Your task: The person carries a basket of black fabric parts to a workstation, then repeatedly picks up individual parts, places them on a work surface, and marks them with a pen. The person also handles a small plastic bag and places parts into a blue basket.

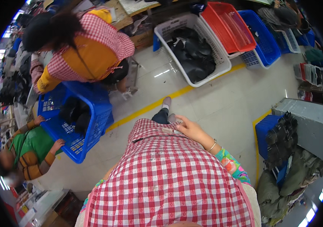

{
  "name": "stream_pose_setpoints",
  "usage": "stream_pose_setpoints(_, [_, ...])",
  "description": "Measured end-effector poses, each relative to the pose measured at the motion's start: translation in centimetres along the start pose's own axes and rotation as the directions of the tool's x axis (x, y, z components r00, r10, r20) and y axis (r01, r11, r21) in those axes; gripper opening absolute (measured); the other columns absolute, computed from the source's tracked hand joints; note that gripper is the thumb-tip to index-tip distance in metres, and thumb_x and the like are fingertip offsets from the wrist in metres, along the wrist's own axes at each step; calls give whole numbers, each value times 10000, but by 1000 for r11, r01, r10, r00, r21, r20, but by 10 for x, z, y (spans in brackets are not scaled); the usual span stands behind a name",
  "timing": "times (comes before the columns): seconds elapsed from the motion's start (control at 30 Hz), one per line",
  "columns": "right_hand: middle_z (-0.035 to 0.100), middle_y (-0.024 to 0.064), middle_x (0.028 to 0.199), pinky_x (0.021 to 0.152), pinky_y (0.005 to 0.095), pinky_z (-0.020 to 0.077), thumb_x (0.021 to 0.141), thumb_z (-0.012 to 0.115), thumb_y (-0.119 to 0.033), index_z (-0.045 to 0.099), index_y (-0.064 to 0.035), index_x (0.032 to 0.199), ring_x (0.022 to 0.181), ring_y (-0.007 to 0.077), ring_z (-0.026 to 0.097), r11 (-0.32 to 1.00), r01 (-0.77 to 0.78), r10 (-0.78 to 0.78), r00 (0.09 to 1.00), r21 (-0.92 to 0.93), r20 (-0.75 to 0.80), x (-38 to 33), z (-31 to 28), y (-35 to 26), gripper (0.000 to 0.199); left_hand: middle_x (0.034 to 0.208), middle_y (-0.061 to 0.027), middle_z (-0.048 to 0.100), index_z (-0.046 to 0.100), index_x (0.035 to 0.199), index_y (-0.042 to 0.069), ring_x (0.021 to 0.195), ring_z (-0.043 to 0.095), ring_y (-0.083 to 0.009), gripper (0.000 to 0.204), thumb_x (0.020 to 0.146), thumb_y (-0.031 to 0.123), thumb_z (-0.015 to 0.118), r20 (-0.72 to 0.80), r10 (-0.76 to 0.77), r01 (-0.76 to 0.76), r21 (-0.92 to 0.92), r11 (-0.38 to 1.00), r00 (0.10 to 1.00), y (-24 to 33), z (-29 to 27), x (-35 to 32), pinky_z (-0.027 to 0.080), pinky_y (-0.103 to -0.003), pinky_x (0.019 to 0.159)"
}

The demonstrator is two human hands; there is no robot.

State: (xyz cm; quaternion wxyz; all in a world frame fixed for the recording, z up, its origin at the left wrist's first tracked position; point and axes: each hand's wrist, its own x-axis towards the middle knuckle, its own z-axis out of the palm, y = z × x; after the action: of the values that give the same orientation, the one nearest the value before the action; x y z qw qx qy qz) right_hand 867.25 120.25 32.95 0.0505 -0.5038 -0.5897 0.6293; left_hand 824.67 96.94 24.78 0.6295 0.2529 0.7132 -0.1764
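Observation:
My right hand point(191, 129) is in front of my red-and-white checked apron point(161, 174), low by its hem. Its fingers are apart and I see nothing held in them. A bracelet point(213, 145) circles that wrist, below a bright flowered sleeve point(231, 162). Of my left arm only a bit of sleeve shows at the apron's side; the left hand is hidden behind the apron. My feet point(166, 101) are on the pale tiled floor point(214, 102), close to a yellow floor line point(186, 90).
At left, a person in green point(29, 147) grips a blue crate point(97, 113) holding dark pieces. Another person in a checked apron point(93, 56) sits beside it. Ahead stand a white basket point(222, 64) of black pieces, red baskets point(229, 26) and a blue basket point(269, 49). A grey cabinet point(313, 117) stands right.

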Motion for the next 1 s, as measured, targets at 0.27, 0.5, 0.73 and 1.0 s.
stream_pose_setpoints(0.27, [696,96,824,712,315,545,969,662,-233,104,-135,1632,674,146,664,967,-19,96,950,254,-296,108,-116,-7,872,1301,-216,637,639,1293,67,1173,615,-372,479,998,435,558,-153,336,-364,-242,899,930,141,-36,52,478,-435,1003])
stream_pose_setpoints(0.5, [703,102,799,644,280,555,960,678,-242,63,-13,1609,692,151,686,975,-149,199,914,162,-353,183,-207,-63,923,1309,-201,637,638,1300,75,1176,614,-361,475,999,433,557,-165,394,-426,-294,856,904,238,-94,71,476,-437,1007])
stream_pose_setpoints(0.73, [679,80,814,586,273,526,930,645,-70,153,-90,1621,680,153,688,917,-214,317,902,336,-291,227,-264,-48,849,1317,-187,637,636,1307,82,1179,612,-350,472,999,431,556,-63,261,-268,-277,923,963,259,-118,80,474,-440,1012])
stream_pose_setpoints(1.0, [684,80,863,620,280,547,931,630,-84,273,-58,1587,699,134,683,868,-322,410,894,378,-180,231,-280,-11,747,1326,-170,638,634,1316,91,1182,611,-337,469,1000,429,555,-4,163,-154,-337,929,987,274,-101,89,472,-442,1017])
